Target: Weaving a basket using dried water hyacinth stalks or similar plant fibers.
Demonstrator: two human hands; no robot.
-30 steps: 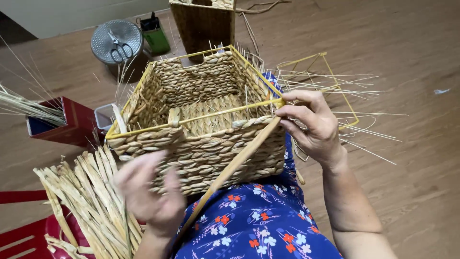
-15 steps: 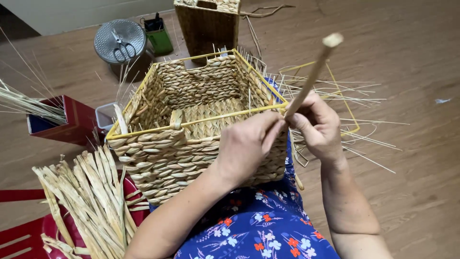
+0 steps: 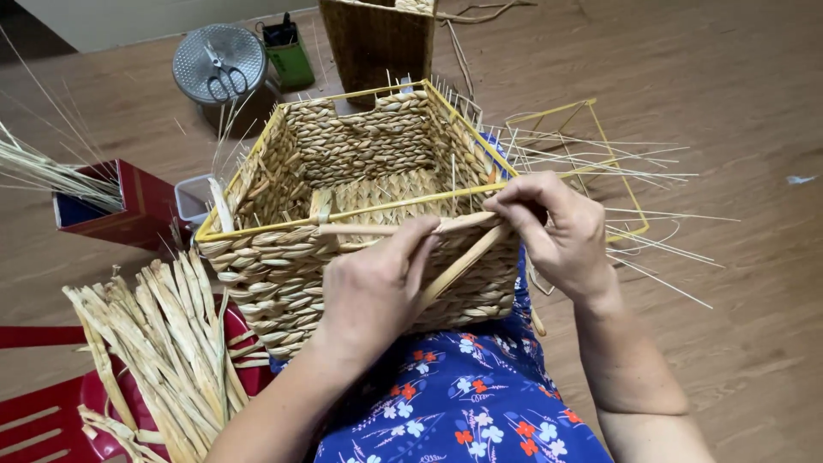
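Note:
A square woven straw basket (image 3: 360,163) on a yellow wire frame rests on my lap, over blue flowered cloth. My left hand (image 3: 377,287) presses on the basket's near wall, its fingers over a pale flat straw strand (image 3: 377,229) folded along the near rim. My right hand (image 3: 557,231) pinches the same strand at the near right corner, where it bends and slants down under my left hand. Thin straw ends stick up around the rim.
A bundle of loose straw strands (image 3: 163,343) lies on a red stool at left. A red box (image 3: 129,206) holds thin straws. Scissors lie on a round metal lid (image 3: 219,64) at the back. A bare yellow wire frame (image 3: 600,146) and scattered straws lie right.
The strand stuck up and to the right; now it is folded flat along the near rim. My left hand came from beside the basket onto its near wall.

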